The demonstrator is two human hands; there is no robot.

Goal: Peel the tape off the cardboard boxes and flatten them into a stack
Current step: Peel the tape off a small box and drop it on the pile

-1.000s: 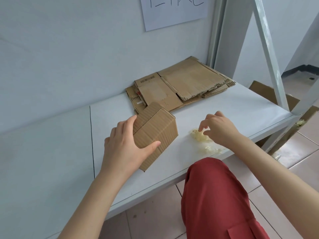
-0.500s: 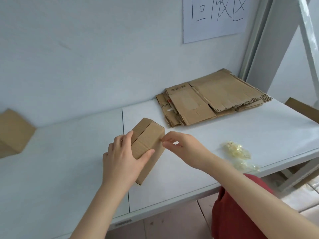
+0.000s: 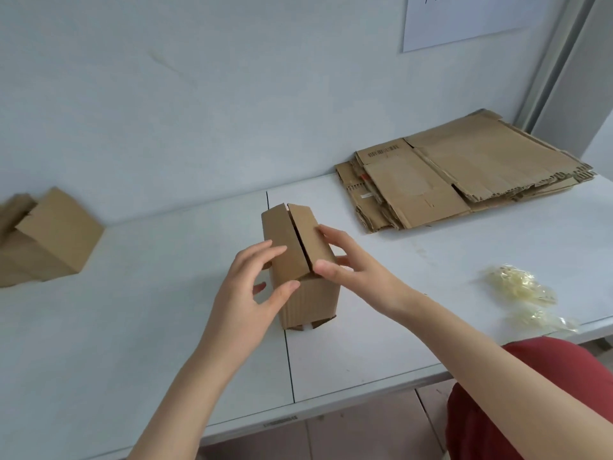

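Observation:
A small brown cardboard box (image 3: pixel 310 293) stands upright in the middle of the white table (image 3: pixel 132 310). Its two top flaps are parted by a narrow gap. My left hand (image 3: pixel 252 287) holds its left side, fingers on the left flap and thumb on the front face. My right hand (image 3: pixel 351 270) holds the right side, fingers over the right flap and thumb at the front top edge by the seam. A stack of flattened boxes (image 3: pixel 464 180) lies at the back right against the wall.
Crumpled wads of peeled clear tape (image 3: pixel 517 287) lie near the table's front right edge. Two or more unflattened boxes (image 3: pixel 56 234) sit at the far left. A paper sign (image 3: pixel 464 18) hangs on the wall beside a metal shelf post (image 3: pixel 557 61). My red-clad knee (image 3: pixel 497 410) is below the table edge.
My right hand left the tape wads and came to the box. The box went from tilted to upright, with its top flaps now slightly parted. The view swung left.

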